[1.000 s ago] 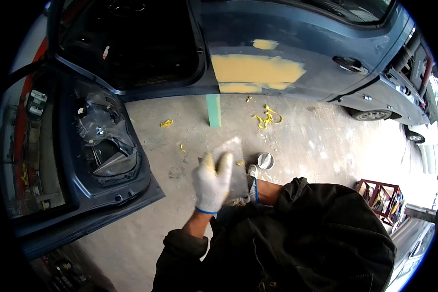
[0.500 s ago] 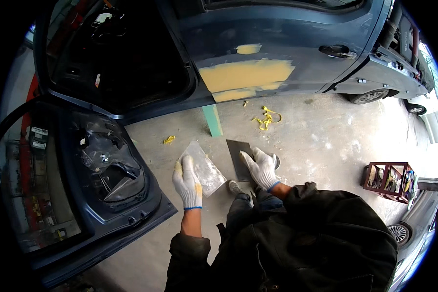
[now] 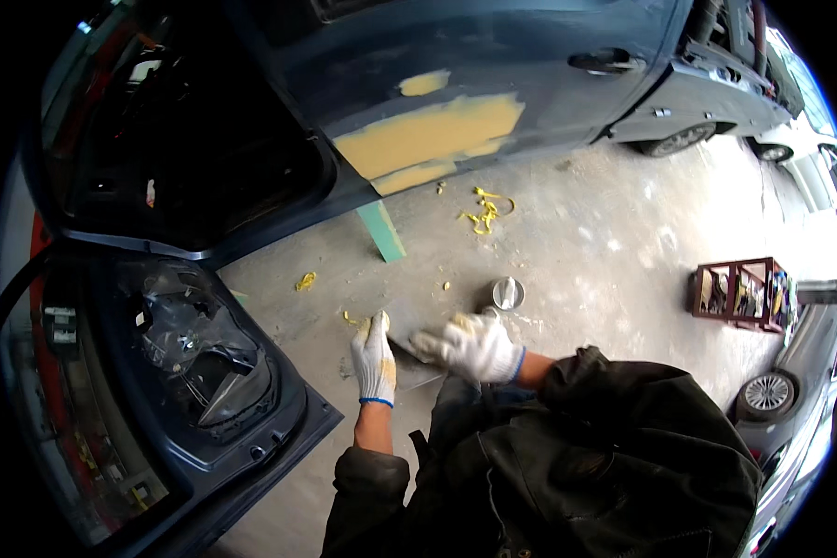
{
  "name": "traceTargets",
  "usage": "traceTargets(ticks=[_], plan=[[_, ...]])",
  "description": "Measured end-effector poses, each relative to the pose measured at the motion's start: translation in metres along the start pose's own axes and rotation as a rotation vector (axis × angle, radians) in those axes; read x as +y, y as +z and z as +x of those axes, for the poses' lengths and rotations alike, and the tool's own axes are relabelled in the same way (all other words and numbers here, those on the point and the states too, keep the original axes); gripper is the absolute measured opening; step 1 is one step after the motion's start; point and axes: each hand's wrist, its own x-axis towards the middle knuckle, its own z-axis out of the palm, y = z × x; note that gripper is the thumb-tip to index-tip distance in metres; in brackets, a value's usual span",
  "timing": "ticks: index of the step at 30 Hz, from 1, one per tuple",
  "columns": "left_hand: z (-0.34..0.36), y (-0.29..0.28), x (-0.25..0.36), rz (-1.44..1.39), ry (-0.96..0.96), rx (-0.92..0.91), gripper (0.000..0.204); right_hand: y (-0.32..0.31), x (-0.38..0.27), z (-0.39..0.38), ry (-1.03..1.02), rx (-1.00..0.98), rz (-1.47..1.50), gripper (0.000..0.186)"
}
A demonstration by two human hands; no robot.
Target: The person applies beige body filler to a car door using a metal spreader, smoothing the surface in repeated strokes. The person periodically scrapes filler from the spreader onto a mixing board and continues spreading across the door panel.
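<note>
In a white knitted glove, my left hand [image 3: 375, 361] is closed on the edge of a pale grey flat plate [image 3: 421, 375]. My right hand [image 3: 482, 351], gloved alike and slightly smeared by motion, grips a dark flat spreader [image 3: 406, 347]. The spreader lies low over the plate, close to my left fingers; whether they touch I cannot tell. Beyond both hands, the dark blue car door [image 3: 530, 70] bears a broad yellow filler patch [image 3: 428, 139] with a smaller patch [image 3: 425, 83] above it.
An open front door [image 3: 288, 456] juts out at my left. On the floor are a round tin [image 3: 508, 294], a green strip [image 3: 381, 231] under the sill and yellow scraps [image 3: 485, 212]. At the right stand a brown rack [image 3: 737, 296] and a silver car [image 3: 814, 358].
My right hand has moved left with the spreader, bringing it from beside the plate to over it. The tin has come into fuller view. The whole view has shifted and turned slightly.
</note>
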Motion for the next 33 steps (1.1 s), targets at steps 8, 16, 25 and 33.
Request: traceTargets(ticks=[8,16,25,33], plan=[[-0.028,0.023,-0.008,-0.089,-0.188,-0.651,0.029,0.071,0.009,0.003,0.982,-0.016,1.336,0.037],[0.042,-0.002,-0.033,-0.573,-0.485,-0.217,0.033,-0.014,0.017,-0.07,1.164,-0.142,1.216,0.044],[-0.073,0.272,-0.024,0.203,-0.099,-0.422,0.058,-0.09,0.085,-0.162,1.18,0.447,0.74,0.031],[-0.151,0.509,-0.03,0.1,-0.16,-0.765,0.048,-0.21,0.192,-0.326,1.392,0.778,0.834,0.03]])
